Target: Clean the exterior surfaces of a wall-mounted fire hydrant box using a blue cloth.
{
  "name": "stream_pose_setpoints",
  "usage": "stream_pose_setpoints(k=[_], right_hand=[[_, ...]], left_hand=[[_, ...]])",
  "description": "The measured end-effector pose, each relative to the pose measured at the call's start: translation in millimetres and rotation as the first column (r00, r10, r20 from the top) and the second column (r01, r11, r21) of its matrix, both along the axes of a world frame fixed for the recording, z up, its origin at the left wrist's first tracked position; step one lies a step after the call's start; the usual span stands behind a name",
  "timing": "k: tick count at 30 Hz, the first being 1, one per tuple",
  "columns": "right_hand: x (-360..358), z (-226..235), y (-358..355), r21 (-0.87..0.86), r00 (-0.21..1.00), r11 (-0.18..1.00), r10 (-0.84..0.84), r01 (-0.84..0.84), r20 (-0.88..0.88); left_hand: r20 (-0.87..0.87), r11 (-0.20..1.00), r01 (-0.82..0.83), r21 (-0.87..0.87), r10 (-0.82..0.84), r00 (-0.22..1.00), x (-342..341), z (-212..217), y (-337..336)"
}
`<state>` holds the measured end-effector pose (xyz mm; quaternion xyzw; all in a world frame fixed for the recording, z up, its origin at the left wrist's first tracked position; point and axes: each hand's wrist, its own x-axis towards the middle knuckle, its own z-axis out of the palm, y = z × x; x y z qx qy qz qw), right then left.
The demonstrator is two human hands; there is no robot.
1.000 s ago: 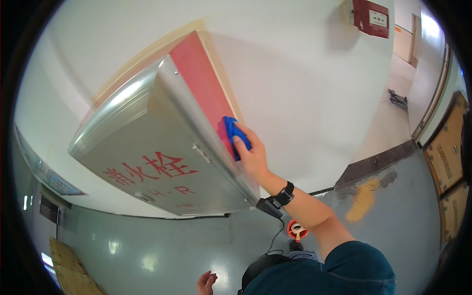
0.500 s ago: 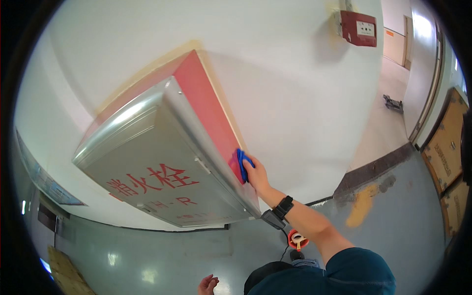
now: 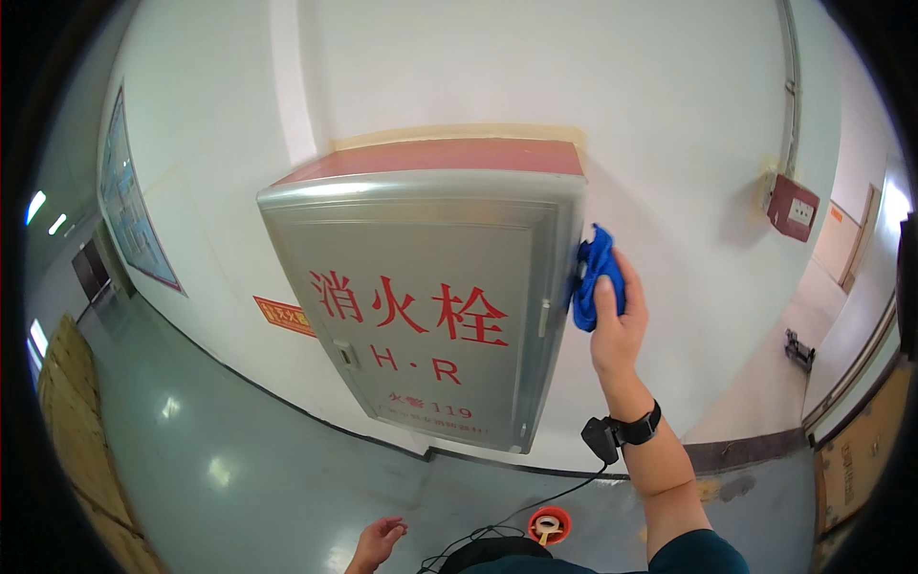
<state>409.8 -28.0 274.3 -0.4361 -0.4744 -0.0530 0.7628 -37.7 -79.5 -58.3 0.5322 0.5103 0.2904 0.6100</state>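
A wall-mounted fire hydrant cabinet (image 3: 430,258) with a silver door, red lettering and red sides fills the middle of the view. At its right side, my right hand (image 3: 620,316) is closed on a crumpled blue cloth (image 3: 598,277). The cloth lies against or close beside the cabinet's right edge; exact contact cannot be made out. On that wrist is a black strap (image 3: 639,427) with a small box and a cable. Low in the view, my left hand (image 3: 378,542) hangs away from the cabinet, holding nothing, its fingers loosely bent and apart.
An orange bucket (image 3: 550,525) with a brush and a tape roll inside stands on the floor by my body, near loose black cable (image 3: 478,534). A red alarm box (image 3: 792,208) is fixed to the wall at right. Wooden crates (image 3: 81,430) line the left.
My view has turned, so the cabinet appears more upright and front-on. My right hand with the cloth now shows higher along the cabinet's right side. My left hand's fingers look less curled.
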Motion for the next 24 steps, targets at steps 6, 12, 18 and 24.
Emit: stream_pose_setpoints(k=[6, 12, 18, 24], right_hand=[[-37.7, 60.1, -1.5, 0.213, 0.87, 0.947, -0.307, 0.24, 0.386], [-48.5, 31.6, 7.6, 0.276, 0.63, 0.818, -0.568, 0.505, 0.529], [-57.1, 12.8, 4.8, 0.26, 0.576, 0.774, -0.611, 0.577, 0.543], [-69.2, 61.0, 5.8, 0.215, 0.643, 0.769, -0.626, 0.602, 0.442]], left_hand=[[0.021, 1.0, 0.011, -0.007, -0.011, 1.0, -14.1, 7.6, 12.1], [0.043, 0.999, 0.034, -0.022, -0.033, 0.999, -39.4, -0.8, 21.7], [0.029, 0.995, 0.075, -0.062, -0.074, 0.997, -84.3, -9.3, 30.8], [0.066, 0.996, 0.058, -0.063, -0.054, 0.996, -99.6, -15.0, 43.5]])
